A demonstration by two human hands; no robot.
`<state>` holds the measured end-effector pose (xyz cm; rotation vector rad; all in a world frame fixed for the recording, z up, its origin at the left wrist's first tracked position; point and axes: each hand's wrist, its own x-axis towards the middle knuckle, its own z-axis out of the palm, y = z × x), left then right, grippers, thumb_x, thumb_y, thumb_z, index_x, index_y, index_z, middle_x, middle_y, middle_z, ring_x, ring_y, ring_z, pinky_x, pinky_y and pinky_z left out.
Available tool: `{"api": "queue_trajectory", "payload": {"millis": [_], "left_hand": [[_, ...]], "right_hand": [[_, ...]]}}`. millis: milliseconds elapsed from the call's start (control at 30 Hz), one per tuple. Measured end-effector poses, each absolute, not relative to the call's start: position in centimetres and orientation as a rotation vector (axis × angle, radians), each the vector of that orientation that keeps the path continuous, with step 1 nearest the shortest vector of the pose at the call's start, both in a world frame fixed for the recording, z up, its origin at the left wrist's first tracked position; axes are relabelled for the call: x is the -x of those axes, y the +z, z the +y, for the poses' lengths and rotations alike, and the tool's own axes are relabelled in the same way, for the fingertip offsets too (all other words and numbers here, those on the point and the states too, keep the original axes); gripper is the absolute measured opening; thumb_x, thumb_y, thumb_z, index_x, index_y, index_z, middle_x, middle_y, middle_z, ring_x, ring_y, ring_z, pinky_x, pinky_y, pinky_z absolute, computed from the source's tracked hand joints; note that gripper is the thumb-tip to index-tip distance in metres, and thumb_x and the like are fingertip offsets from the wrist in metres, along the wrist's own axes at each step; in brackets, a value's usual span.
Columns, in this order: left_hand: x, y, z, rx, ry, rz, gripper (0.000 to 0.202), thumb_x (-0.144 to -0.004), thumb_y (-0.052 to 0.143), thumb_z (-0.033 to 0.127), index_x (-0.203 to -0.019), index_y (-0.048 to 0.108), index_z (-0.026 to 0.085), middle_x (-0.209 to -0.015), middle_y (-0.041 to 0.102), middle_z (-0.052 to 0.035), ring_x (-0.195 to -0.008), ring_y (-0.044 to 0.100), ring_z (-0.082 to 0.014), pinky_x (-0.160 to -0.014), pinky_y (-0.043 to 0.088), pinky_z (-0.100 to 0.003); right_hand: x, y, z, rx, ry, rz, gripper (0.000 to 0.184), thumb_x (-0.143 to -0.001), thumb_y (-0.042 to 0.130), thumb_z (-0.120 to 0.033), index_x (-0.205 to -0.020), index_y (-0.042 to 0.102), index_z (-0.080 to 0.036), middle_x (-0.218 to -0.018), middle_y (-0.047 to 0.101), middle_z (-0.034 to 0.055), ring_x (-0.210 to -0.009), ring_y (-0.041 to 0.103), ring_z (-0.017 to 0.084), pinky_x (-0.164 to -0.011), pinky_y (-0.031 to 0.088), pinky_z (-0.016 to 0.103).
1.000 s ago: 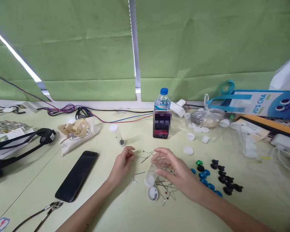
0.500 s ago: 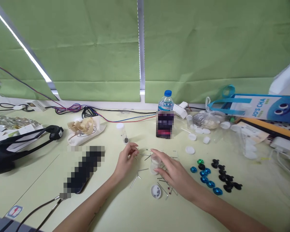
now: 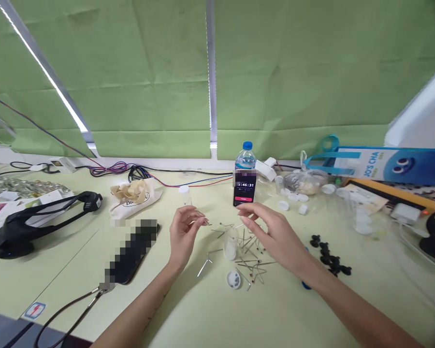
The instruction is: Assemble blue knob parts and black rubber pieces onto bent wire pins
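My left hand (image 3: 183,233) is raised a little above the table, its thumb and fingers pinched on a thin metal pin (image 3: 204,222). My right hand (image 3: 271,234) hovers with fingers spread and holds nothing. Between the two hands a small clear vial (image 3: 231,243) stands upright on the table. Several loose pins (image 3: 252,251) lie scattered around the vial and under my right hand. A white cap (image 3: 234,279) lies in front of the vial. A bent pin (image 3: 206,263) lies below my left hand.
A dark phone (image 3: 130,251) lies left of my left arm. A small timer screen (image 3: 245,188) leans on a water bottle (image 3: 245,155) behind the pins. Black buttons (image 3: 329,258) lie at the right, white caps (image 3: 293,198) and a bag behind. A black headset (image 3: 29,222) sits far left.
My right hand let go of the vial and lifted up and away with fingers spread; the vial now stands alone. My left hand rose slightly, still pinched. The camera tilted a little.
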<state>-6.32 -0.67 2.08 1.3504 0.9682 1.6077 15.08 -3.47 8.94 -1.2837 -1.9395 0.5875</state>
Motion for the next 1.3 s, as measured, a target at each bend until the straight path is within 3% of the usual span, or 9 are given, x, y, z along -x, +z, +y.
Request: {"api": "queue_trajectory", "payload": {"millis": [100,300,433,567,667,800,967,1200,1300], "left_hand": [[5.4,3.7,-1.7,-1.31,1.732,0.913,0.021,-0.079,0.067,0.019,-0.095,0.053,0.019,-0.079,0.061,0.0006,-0.07,0.066,-0.0151,-0.07,0.056,-0.032],[2.4,5.4,-4.7,-1.252,1.748,0.778,0.013,-0.077,0.068,0.012,-0.08,0.057,0.019,-0.076,0.063,0.0008,-0.076,0.067,-0.0172,-0.071,0.057,-0.033],[1.4,5.5,-5.9,-1.327,1.695,0.717,0.016,-0.075,0.07,0.008,-0.071,0.059,0.019,-0.07,0.065,-0.0001,-0.086,0.064,-0.018,-0.077,0.054,-0.033],[1.5,5.5,-6.2,-1.452,1.585,0.69,0.015,-0.075,0.07,0.008,-0.073,0.061,0.02,-0.068,0.064,-0.0016,-0.088,0.062,-0.0202,-0.07,0.053,-0.031],[2.3,4.9,-5.7,-1.646,1.61,0.685,0.017,-0.076,0.068,0.007,-0.086,0.062,0.021,-0.077,0.065,-0.0029,-0.09,0.06,-0.0205,-0.079,0.051,-0.036],[3.7,3.2,-4.6,-1.948,1.68,0.787,0.029,-0.077,0.067,0.01,-0.102,0.058,0.021,-0.097,0.062,-0.0067,-0.098,0.057,-0.0225,-0.091,0.044,-0.042],[4.0,1.1,-3.2,-1.933,1.247,0.955,0.05,-0.076,0.071,0.023,-0.119,0.047,0.022,-0.12,0.053,-0.0081,-0.115,0.049,-0.0231,-0.102,0.037,-0.039],[3.8,-1.7,-2.3,-1.808,1.016,1.047,0.021,-0.082,0.063,0.026,-0.1,0.054,0.021,-0.102,0.062,-0.0032,-0.098,0.057,-0.0193,-0.089,0.042,-0.032],[4.2,-2.5,-2.2,-1.856,1.042,1.091,0.021,-0.081,0.064,0.029,-0.098,0.054,0.021,-0.098,0.063,-0.0023,-0.094,0.058,-0.0197,-0.085,0.042,-0.032]], "right_hand": [[-15.2,9.3,-4.0,1.258,0.596,-1.949,0.022,-0.093,0.046,-0.033,-0.107,0.061,-0.026,-0.105,0.065,0.0035,-0.09,0.061,0.019,-0.079,0.049,0.036],[-14.5,9.1,-6.3,1.093,0.929,-1.844,0.025,-0.086,0.059,-0.027,-0.111,0.056,-0.028,-0.094,0.065,0.0006,-0.082,0.06,0.016,-0.071,0.05,0.029],[-14.1,8.7,-7.2,0.92,0.895,-1.73,0.006,-0.088,0.057,-0.022,-0.091,0.062,-0.025,-0.083,0.064,-0.0001,-0.076,0.06,0.014,-0.069,0.047,0.027],[-14.7,9.0,-7.3,0.84,0.938,-1.673,0.012,-0.089,0.056,-0.022,-0.082,0.067,-0.024,-0.073,0.063,-0.0009,-0.067,0.059,0.013,-0.063,0.047,0.027],[-15.4,9.8,-7.1,0.853,0.838,-1.646,0.011,-0.086,0.06,-0.021,-0.078,0.068,-0.024,-0.079,0.061,-0.0002,-0.072,0.058,0.013,-0.066,0.046,0.027],[-16.0,10.7,-6.7,0.902,0.827,-1.555,0.014,-0.091,0.053,-0.02,-0.08,0.061,-0.022,-0.085,0.063,0.0002,-0.064,0.058,0.01,-0.058,0.045,0.024],[-16.5,11.4,-6.5,0.972,0.712,-1.586,0.013,-0.093,0.051,-0.022,-0.082,0.058,-0.021,-0.077,0.064,-0.0007,-0.062,0.059,0.011,-0.055,0.046,0.023],[-19.8,12.4,-5.6,1.29,0.276,-1.897,0.02,-0.091,0.051,-0.032,-0.074,0.056,-0.023,-0.065,0.058,-0.0038,-0.053,0.049,0.01,-0.047,0.035,0.024],[-21.4,12.1,-4.2,1.472,0.135,-2.065,0.021,-0.092,0.047,-0.033,-0.075,0.055,-0.023,-0.06,0.057,-0.0051,-0.046,0.045,0.009,-0.047,0.031,0.025]]}}
